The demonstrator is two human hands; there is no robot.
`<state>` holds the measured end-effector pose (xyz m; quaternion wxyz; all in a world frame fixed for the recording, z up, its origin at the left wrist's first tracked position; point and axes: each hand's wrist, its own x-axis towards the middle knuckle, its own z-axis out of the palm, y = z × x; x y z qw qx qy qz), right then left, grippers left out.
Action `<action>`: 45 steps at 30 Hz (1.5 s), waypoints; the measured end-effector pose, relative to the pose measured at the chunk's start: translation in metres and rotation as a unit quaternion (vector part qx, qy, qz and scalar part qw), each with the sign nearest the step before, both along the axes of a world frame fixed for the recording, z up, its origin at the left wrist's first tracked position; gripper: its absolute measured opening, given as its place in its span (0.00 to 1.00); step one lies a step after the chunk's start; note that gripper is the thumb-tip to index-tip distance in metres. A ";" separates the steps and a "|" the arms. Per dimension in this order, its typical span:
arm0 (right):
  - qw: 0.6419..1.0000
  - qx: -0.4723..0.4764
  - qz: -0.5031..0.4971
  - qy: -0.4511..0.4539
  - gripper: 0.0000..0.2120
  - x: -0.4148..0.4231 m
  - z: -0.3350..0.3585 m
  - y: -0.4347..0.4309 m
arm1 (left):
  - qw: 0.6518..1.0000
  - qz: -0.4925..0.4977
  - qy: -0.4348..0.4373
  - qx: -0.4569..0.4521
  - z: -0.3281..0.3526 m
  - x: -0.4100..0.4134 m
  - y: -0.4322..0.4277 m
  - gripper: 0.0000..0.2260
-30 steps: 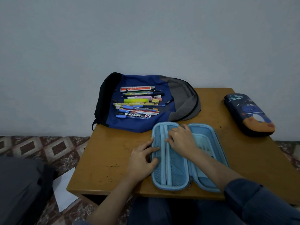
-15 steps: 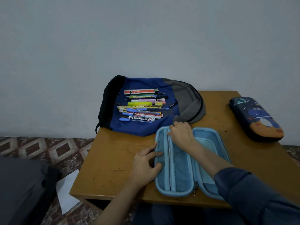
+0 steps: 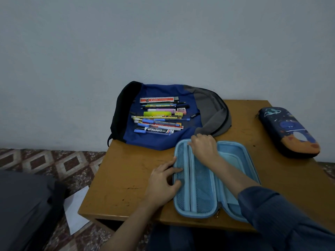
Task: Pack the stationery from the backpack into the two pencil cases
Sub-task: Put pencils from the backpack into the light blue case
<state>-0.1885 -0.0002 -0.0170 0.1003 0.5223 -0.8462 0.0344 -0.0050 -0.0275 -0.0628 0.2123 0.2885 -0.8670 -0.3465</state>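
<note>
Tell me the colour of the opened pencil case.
The open pencil case is light blue, seen in the head view.

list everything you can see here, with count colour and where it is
table: one, brown wood, centre
backpack: one, blue, grey and black, table's far side
stationery: one pile of pens, markers, erasers, a ruler, mixed colours, on the backpack
light blue pencil case: one, open, near table edge
dark blue pencil case: one, space print, shut, table's far right
paper sheet: one, white, floor at left
dark bundle: one, grey, floor at left
left hand: one, rests on the open case's left rim, fingers relaxed
right hand: one, on the open case's far end, fingers curled, grip unclear
</note>
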 end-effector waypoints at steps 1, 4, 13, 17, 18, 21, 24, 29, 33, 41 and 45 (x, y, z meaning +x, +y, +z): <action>0.999 -0.037 0.016 -0.032 0.15 -0.002 0.002 0.003 | 1.000 -0.002 -0.001 -0.001 0.000 0.001 0.000 0.22; 0.990 -0.050 0.036 -0.126 0.16 0.003 0.006 0.022 | 1.000 -0.003 -0.001 0.011 0.002 0.001 0.000 0.21; 0.974 0.015 0.092 -0.206 0.38 -0.002 -0.015 0.076 | 0.997 0.062 0.016 0.046 0.031 -0.012 -0.029 0.10; 0.975 0.045 0.097 -0.192 0.51 -0.005 -0.019 0.078 | 0.990 0.135 0.042 -0.007 0.067 -0.024 -0.074 0.10; 0.976 0.045 0.096 -0.188 0.54 -0.005 -0.019 0.077 | 0.989 0.140 0.035 -0.019 0.075 -0.025 -0.085 0.10; 0.976 0.032 0.088 -0.197 0.55 -0.004 -0.022 0.076 | 0.987 0.147 -0.034 -0.058 0.090 -0.025 -0.121 0.12; 0.977 0.035 0.083 -0.193 0.56 -0.002 -0.019 0.073 | 0.973 0.131 -0.170 -0.090 0.098 -0.026 -0.160 0.14; 0.978 0.018 0.083 -0.188 0.55 -0.004 -0.016 0.069 | 0.954 0.113 -0.249 -0.120 0.092 -0.036 -0.200 0.18; 0.977 -0.015 0.090 -0.192 0.51 -0.004 -0.022 0.068 | 0.939 0.075 -0.314 -0.115 0.088 -0.047 -0.216 0.20; 0.975 -0.057 0.091 -0.193 0.43 -0.005 -0.032 0.068 | 0.890 0.061 -0.395 -0.221 0.078 -0.054 -0.230 0.16; 0.975 -0.076 0.090 -0.190 0.40 -0.006 -0.034 0.067 | 0.908 0.071 -0.337 -0.237 0.079 -0.051 -0.230 0.13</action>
